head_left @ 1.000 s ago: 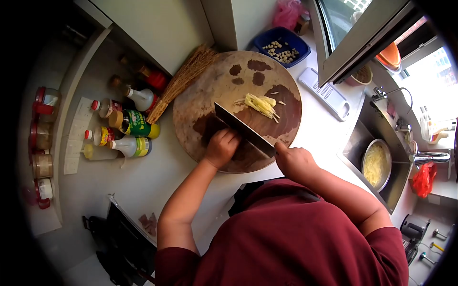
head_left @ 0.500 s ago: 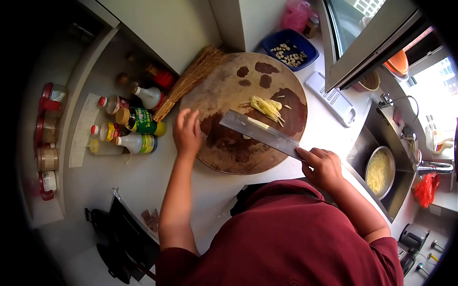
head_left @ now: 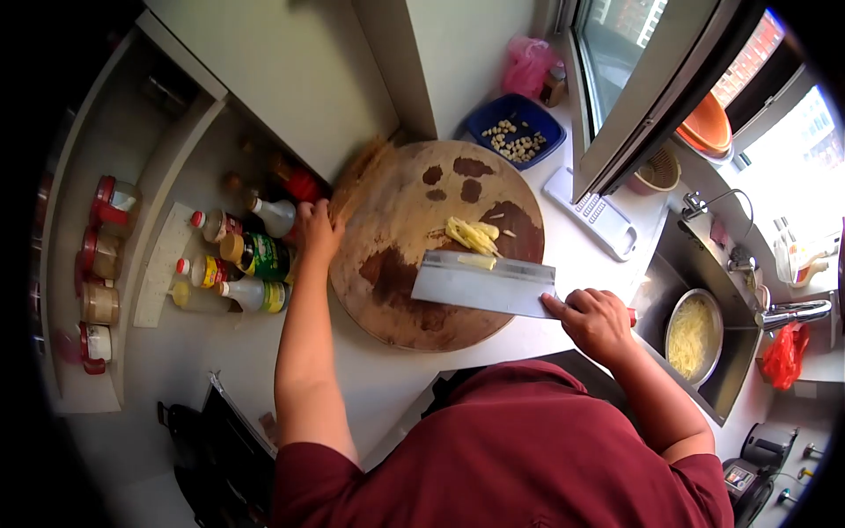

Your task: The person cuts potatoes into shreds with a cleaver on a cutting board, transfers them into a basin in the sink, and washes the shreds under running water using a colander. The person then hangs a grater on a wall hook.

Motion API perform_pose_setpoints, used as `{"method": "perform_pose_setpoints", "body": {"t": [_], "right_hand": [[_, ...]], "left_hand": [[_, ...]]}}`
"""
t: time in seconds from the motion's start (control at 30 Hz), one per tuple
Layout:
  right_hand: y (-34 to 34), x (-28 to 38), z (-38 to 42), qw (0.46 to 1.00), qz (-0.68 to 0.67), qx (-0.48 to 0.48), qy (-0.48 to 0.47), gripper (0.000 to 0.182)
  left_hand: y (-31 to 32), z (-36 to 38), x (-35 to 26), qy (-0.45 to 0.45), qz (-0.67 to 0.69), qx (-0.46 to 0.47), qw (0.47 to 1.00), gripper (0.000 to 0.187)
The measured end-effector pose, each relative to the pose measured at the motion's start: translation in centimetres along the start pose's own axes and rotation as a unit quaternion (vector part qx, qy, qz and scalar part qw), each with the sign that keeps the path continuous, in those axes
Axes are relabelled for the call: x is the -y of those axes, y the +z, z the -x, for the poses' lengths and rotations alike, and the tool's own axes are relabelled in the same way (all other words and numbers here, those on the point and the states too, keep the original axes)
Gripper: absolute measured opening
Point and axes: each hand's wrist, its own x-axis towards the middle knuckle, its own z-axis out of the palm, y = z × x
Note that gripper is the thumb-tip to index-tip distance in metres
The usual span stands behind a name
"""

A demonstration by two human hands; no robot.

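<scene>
My right hand is wrapped round the handle of a cleaver, whose broad blade shows its flat side over the front of the round wooden chopping board. A pale yellow piece lies on the blade near its far edge. Just beyond the blade, a small heap of pale yellow strips sits on the board, with a few loose bits beside it. My left hand is closed round the near end of a straw brush, which is blurred and lies along the board's left edge.
Sauce bottles stand close to my left forearm. Behind the board is a blue basin of garlic cloves. On the right are a grater, an open window and a sink holding a metal bowl of pale shreds.
My left hand has moved left from the board's edge and taken hold of the straw brush. The cleaver has tilted so more of its flat side shows. The whole view has shifted slightly.
</scene>
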Motion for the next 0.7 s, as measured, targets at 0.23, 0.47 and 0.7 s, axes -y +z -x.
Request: {"method": "perform_pose_setpoints", "body": {"t": [0.23, 0.47, 0.7], "right_hand": [[0.4, -1.3, 0.1, 1.000, -0.015, 0.019, -0.013, 0.040], [-0.7, -1.7, 0.7, 0.997, -0.003, 0.036, -0.073, 0.040], [0.4, -2.8, 5.7, 0.970, -0.193, -0.098, 0.112, 0.022]], "left_hand": [[-11.1, 9.6, -7.6, 0.288, 0.184, -0.023, 0.940, 0.057], [-10.9, 10.4, -10.4, 0.355, 0.035, 0.061, 0.932, 0.067], [-9.2, 5.7, -12.7, 0.175, 0.113, 0.112, 0.972, 0.055]]}}
